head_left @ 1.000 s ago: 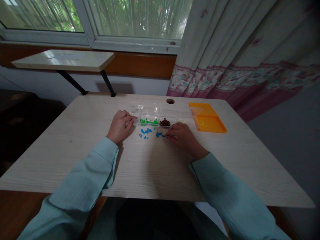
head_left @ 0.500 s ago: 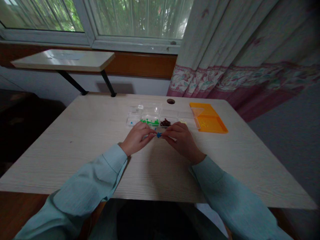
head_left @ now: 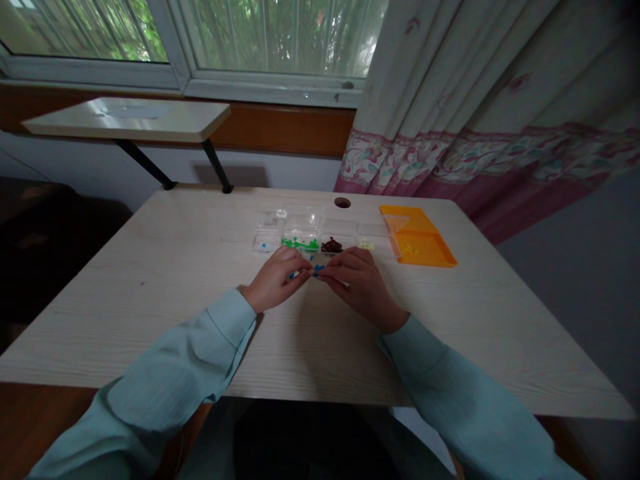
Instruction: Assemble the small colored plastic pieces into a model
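My left hand [head_left: 277, 279] and my right hand [head_left: 363, 287] meet over the table, fingertips pinched close together. Between them are small blue plastic pieces [head_left: 318, 268], too small to make out in shape. More blue shows under the left fingers, and one blue bit [head_left: 311, 258] lies just beyond the fingertips. Right behind the hands sits a clear compartment box [head_left: 343, 227]. Its front compartments hold green pieces [head_left: 300, 244], dark brown pieces [head_left: 331, 245] and pale yellow pieces [head_left: 367, 245]. A blue bit [head_left: 264, 246] is in the leftmost one.
An orange tray [head_left: 430, 230] with some yellow pieces [head_left: 409, 249] stands to the right, overlapped by the clear box's end. Behind the box is a round hole [head_left: 343, 203] in the table [head_left: 200, 267]. A small raised shelf [head_left: 130, 120] stands at the back left; a curtain [head_left: 400, 133] hangs behind.
My right hand has shifted very slightly left and the blue pieces at the fingertips lie differently. More blue now shows beneath the left fingers. The box and tray stay put.
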Available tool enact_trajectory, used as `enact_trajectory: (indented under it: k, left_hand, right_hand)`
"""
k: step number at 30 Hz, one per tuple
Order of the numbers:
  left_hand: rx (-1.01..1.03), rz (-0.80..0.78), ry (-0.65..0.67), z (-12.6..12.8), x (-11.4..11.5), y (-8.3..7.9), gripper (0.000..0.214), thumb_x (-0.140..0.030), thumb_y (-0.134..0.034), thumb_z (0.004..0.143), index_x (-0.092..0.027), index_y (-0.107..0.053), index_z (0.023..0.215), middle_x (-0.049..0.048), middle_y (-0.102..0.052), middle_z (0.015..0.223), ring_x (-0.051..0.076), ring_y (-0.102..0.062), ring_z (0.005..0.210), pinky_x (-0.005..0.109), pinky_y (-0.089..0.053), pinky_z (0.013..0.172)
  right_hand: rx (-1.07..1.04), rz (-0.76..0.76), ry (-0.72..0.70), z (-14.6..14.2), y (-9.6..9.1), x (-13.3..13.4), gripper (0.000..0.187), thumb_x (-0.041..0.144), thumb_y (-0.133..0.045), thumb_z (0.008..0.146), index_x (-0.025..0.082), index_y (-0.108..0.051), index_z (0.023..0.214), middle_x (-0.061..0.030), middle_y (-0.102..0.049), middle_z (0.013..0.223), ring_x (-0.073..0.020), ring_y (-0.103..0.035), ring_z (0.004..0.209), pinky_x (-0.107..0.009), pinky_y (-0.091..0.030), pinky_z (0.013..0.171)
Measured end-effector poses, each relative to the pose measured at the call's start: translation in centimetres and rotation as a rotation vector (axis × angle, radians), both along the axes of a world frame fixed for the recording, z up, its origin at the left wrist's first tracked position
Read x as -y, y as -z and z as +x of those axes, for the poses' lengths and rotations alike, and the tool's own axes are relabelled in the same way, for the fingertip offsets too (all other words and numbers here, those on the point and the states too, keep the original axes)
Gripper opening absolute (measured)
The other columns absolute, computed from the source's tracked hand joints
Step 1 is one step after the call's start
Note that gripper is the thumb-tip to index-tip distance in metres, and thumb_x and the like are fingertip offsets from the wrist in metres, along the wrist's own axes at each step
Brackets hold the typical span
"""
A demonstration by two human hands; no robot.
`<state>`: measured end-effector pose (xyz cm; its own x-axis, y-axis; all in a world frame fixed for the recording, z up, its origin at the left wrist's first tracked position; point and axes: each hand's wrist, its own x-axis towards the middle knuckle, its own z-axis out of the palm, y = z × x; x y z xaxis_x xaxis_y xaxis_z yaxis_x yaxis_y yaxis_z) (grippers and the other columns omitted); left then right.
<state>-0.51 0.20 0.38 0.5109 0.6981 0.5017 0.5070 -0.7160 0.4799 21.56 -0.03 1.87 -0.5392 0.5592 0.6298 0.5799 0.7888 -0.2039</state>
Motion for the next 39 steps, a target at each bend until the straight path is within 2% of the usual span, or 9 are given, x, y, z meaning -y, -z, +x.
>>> enact_trajectory:
  k: [8,16,21,26,39]
  left_hand:
    - [0.017,0.045,-0.025,-0.3,0.0,-0.5,0.022,-0.034,-0.048,0.096,-0.018,-0.062,0.092,0.0052,-0.059,0.085,0.018,-0.051,0.086,0.034,-0.042,0.080]
    - [-0.045,0.166,-0.296,-3.8,-1.8,-1.2,0.026,-0.036,-0.047,0.095,-0.019,-0.065,0.089,0.0060,-0.060,0.084,0.021,-0.052,0.087,0.038,-0.041,0.082]
    - [-0.113,0.178,-0.446,-6.8,-3.8,-0.1,0.028,-0.038,-0.046,0.095,-0.019,-0.066,0.088,0.0063,-0.060,0.083,0.022,-0.053,0.086,0.040,-0.040,0.082]
    - [-0.135,0.138,-0.523,-8.8,-4.9,1.1,0.028,-0.038,-0.049,0.093,-0.019,-0.067,0.088,0.0070,-0.062,0.085,0.022,-0.053,0.087,0.041,-0.040,0.084]
    - [-0.182,0.137,-0.503,-9.0,-5.1,1.3,0.029,-0.038,-0.049,0.092,-0.018,-0.069,0.088,0.0072,-0.059,0.084,0.022,-0.051,0.086,0.040,-0.041,0.083]
  right_hand:
    - [-0.060,0.036,0.036,-0.1,0.0,0.2,0.009,0.028,-0.064,0.088,0.025,-0.073,0.090,-0.0034,-0.069,0.087,-0.0177,-0.057,0.087,-0.035,-0.043,0.082]
    - [-0.070,0.067,0.117,1.1,0.0,-0.5,0.010,0.029,-0.064,0.088,0.025,-0.073,0.090,-0.0038,-0.069,0.088,-0.0185,-0.058,0.087,-0.036,-0.042,0.080]
    - [-0.079,0.102,0.129,1.9,0.1,-1.1,0.011,0.029,-0.064,0.088,0.024,-0.073,0.092,-0.0041,-0.069,0.087,-0.0185,-0.058,0.085,-0.036,-0.042,0.081]
    - [-0.063,0.075,0.154,2.1,0.0,-1.3,0.012,0.029,-0.063,0.088,0.025,-0.073,0.092,-0.0040,-0.069,0.089,-0.0189,-0.059,0.086,-0.037,-0.041,0.082]
    - [-0.007,-0.010,0.150,2.6,0.7,-2.0,0.013,0.029,-0.062,0.088,0.026,-0.074,0.091,-0.0046,-0.069,0.089,-0.0207,-0.058,0.088,-0.039,-0.039,0.084]
